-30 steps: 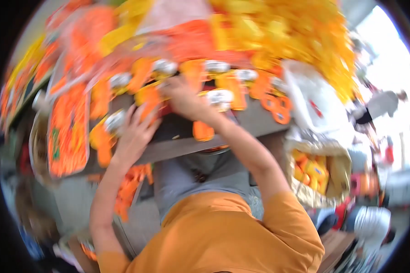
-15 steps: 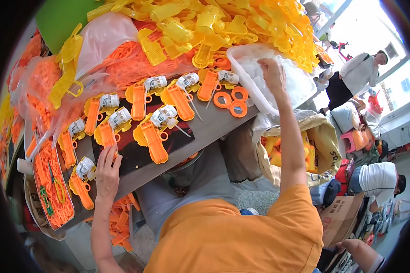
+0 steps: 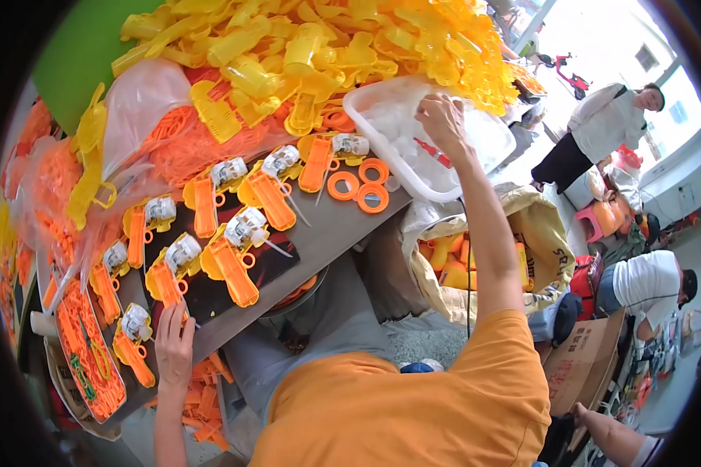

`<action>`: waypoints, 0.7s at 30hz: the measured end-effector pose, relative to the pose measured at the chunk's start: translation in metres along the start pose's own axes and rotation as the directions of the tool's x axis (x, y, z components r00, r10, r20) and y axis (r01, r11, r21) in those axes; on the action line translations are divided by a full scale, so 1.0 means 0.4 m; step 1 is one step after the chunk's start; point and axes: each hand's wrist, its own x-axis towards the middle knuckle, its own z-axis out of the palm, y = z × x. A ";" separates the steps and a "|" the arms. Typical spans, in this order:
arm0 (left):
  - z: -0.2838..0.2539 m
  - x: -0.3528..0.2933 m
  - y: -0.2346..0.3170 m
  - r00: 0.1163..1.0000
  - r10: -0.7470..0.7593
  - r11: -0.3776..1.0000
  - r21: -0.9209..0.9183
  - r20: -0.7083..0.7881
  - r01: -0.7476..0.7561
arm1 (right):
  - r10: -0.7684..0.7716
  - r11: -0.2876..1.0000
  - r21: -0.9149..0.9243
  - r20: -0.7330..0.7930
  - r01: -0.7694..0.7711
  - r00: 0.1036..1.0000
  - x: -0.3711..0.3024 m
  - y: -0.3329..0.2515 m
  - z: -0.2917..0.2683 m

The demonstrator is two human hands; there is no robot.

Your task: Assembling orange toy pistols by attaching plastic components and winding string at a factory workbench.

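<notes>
My left hand [image 3: 175,350] lies at the table's near edge with its fingers stretched out, the tips touching the lower end of an orange-and-yellow toy gun half [image 3: 166,284] that carries a white mechanism. Over the white plastic tub [image 3: 385,166], my right hand [image 3: 444,124] has its fingers bent together; whatever they hold, if anything, is hidden. Translucent white parts [image 3: 393,128] fill the tub. A slim red object [image 3: 433,152] shows beside my right wrist. Several similar half-assembled toy guns [image 3: 231,268] stand in rows, and orange rings [image 3: 372,198] lie near the tub.
Yellow shell pieces [image 3: 304,54] are heaped at the back. A tray of orange parts [image 3: 93,350] sits at the left. Below the tub stands an open woven sack [image 3: 553,233] with yellow pieces, a black cord [image 3: 469,265] hanging before it. Other people are at the right.
The view has shifted, so the table sits further left. My right hand has turned, its fingers now bent over the tub. The red object and black cord have come into sight.
</notes>
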 end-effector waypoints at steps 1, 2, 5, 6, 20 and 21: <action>-0.001 0.001 -0.001 1.000 0.007 1.000 -0.010 0.015 -0.007 | 0.045 0.996 0.080 -0.082 -0.038 0.996 0.001 -0.009 -0.013; -0.001 0.002 -0.002 1.000 0.011 1.000 -0.019 0.015 -0.011 | 0.059 0.982 0.188 -0.133 -0.034 0.989 0.001 -0.035 -0.034; 0.002 -0.008 -0.016 0.999 -0.011 0.999 -0.033 0.040 0.012 | -0.023 0.597 0.777 -0.233 0.200 0.972 0.027 -0.114 0.033; 0.001 -0.060 -0.034 0.995 -0.058 0.998 -0.024 0.077 0.060 | -0.071 0.738 0.660 -0.134 0.143 0.988 0.013 -0.266 -0.009; 0.023 -0.034 -0.051 0.987 0.052 0.997 -0.069 0.150 -0.042 | -0.576 -0.171 0.959 0.090 -0.228 0.813 -0.361 -0.989 -0.007; 0.024 -0.035 -0.058 0.988 0.044 0.998 -0.055 0.151 -0.036 | -0.582 -0.181 0.958 0.078 -0.222 0.810 -0.371 -1.000 0.007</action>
